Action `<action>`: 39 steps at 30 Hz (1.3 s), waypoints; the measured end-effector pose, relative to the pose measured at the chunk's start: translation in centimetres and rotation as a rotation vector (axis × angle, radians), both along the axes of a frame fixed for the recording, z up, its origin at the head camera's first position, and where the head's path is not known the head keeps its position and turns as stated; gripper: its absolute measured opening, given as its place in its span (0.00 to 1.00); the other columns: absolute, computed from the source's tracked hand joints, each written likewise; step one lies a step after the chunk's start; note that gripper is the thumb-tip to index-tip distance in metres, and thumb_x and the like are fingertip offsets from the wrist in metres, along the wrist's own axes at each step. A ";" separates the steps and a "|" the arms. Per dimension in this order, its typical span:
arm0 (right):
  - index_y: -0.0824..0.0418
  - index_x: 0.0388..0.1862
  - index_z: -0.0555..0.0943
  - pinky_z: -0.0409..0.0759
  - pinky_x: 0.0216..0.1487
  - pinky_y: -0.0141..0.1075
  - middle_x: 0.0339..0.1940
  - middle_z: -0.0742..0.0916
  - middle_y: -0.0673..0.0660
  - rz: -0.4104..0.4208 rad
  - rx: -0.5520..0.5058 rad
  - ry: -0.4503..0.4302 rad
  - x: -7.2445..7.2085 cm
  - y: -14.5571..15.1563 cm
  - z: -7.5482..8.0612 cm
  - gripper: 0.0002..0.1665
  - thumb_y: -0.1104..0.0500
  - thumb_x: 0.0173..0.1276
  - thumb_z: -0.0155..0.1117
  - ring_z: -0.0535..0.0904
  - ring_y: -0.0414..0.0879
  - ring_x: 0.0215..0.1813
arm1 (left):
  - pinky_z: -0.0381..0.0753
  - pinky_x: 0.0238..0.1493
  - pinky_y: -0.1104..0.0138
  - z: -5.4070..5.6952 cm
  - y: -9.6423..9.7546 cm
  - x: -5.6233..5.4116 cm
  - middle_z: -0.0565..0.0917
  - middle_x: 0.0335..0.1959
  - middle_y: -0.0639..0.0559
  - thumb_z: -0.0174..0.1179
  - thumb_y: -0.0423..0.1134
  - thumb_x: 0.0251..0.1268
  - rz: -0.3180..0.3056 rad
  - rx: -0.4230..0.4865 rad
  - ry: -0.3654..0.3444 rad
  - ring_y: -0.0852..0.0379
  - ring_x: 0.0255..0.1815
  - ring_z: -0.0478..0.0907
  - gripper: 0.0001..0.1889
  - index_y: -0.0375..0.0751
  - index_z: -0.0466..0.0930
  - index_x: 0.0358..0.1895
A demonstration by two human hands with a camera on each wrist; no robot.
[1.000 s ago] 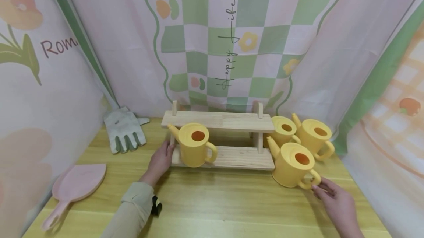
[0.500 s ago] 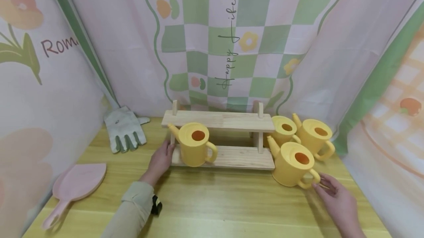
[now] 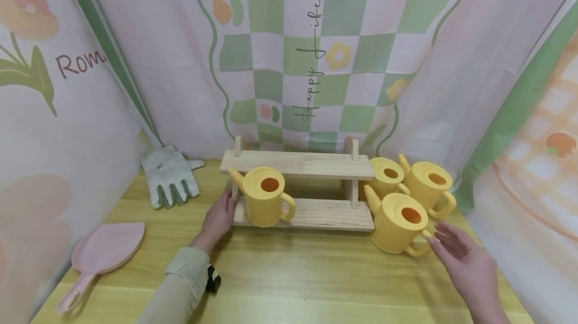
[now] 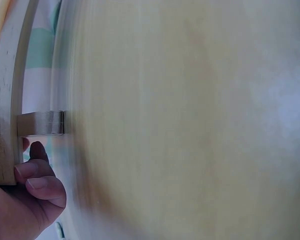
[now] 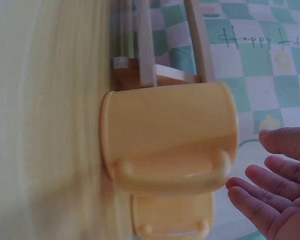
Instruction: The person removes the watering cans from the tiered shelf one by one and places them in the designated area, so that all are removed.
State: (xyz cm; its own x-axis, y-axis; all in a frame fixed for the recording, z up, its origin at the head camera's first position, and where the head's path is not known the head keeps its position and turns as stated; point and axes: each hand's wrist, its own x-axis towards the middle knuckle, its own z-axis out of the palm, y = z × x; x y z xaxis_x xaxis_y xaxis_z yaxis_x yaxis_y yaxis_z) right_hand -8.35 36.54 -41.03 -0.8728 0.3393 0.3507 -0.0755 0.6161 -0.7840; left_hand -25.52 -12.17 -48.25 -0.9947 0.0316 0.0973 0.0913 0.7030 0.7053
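A two-tier wooden shelf (image 3: 298,163) stands against the back cloth, and my left hand (image 3: 220,218) grips the left end of its lower board. The left wrist view shows the fingers (image 4: 47,190) curled under that board (image 4: 5,100). On the lower tier, at the left, sits a yellow watering can (image 3: 263,211), spout to the left. Another yellow watering can (image 3: 392,228) stands on the table by the shelf's right end. My right hand (image 3: 467,261) is beside its handle (image 5: 175,182), fingers spread and holding nothing.
Two more yellow watering cans (image 3: 384,178) (image 3: 424,191) stand behind the front right one. A grey-white glove (image 3: 169,171) lies at the back left of the table. Nearer, a pink dustpan (image 3: 108,249) lies by the left edge. Printed cloths hang around three sides.
My right hand has let go of the front right watering can's handle, its fingers spreading as it shifts slightly right. The left hand, shelf and watering cans stay in place.
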 end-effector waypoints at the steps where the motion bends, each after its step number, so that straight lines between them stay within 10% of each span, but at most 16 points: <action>1: 0.63 0.62 0.77 0.76 0.40 0.17 0.47 0.83 0.31 -0.002 0.007 0.002 0.1 -0.3 0.4 0.28 0.60 0.63 0.72 0.78 0.19 0.43 | 0.75 0.54 0.44 -0.1 0.0 0.0 0.80 0.53 0.35 0.39 0.50 0.80 -0.001 -0.002 0.005 0.37 0.54 0.77 0.22 0.37 0.69 0.62; 14: 0.72 0.55 0.79 0.78 0.43 0.21 0.47 0.84 0.36 0.198 0.002 0.130 -1.6 -5.3 2.8 0.24 0.73 0.59 0.71 0.81 0.27 0.46 | 0.75 0.53 0.44 -0.2 0.0 -0.2 0.80 0.53 0.35 0.39 0.50 0.80 0.004 -0.006 0.008 0.37 0.54 0.77 0.22 0.37 0.69 0.62; 21: 0.69 0.55 0.80 0.80 0.43 0.24 0.51 0.84 0.65 0.321 0.003 0.080 -3.2 -8.5 3.1 0.20 0.68 0.63 0.69 0.82 0.31 0.46 | 0.74 0.55 0.43 -0.5 0.0 -0.3 0.79 0.55 0.34 0.39 0.50 0.80 0.009 -0.018 0.019 0.36 0.55 0.77 0.22 0.38 0.69 0.62; 29: 0.69 0.57 0.78 0.81 0.46 0.28 0.54 0.84 0.65 0.450 -0.083 -0.020 -5.1 -11.3 2.7 0.22 0.63 0.66 0.68 0.83 0.55 0.52 | 0.74 0.56 0.44 -0.4 0.1 -0.2 0.79 0.56 0.34 0.39 0.50 0.80 0.020 -0.020 0.003 0.36 0.56 0.76 0.22 0.39 0.69 0.62; 39: 0.70 0.56 0.79 0.82 0.47 0.31 0.53 0.84 0.66 0.558 -0.190 -0.058 -7.4 -15.1 2.0 0.22 0.65 0.64 0.69 0.83 0.60 0.52 | 0.73 0.57 0.44 -0.2 0.0 -0.2 0.78 0.58 0.35 0.38 0.53 0.80 0.010 -0.008 -0.019 0.36 0.58 0.75 0.23 0.41 0.67 0.64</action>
State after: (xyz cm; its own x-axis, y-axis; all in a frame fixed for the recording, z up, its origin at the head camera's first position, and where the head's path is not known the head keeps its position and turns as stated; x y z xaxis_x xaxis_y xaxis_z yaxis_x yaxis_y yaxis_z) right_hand -15.71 21.45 -38.99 -0.9533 -0.1243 0.2752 -0.3016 0.3435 -0.8894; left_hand -25.74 -12.16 -48.47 -0.9967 0.0226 0.0782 0.0711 0.7093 0.7013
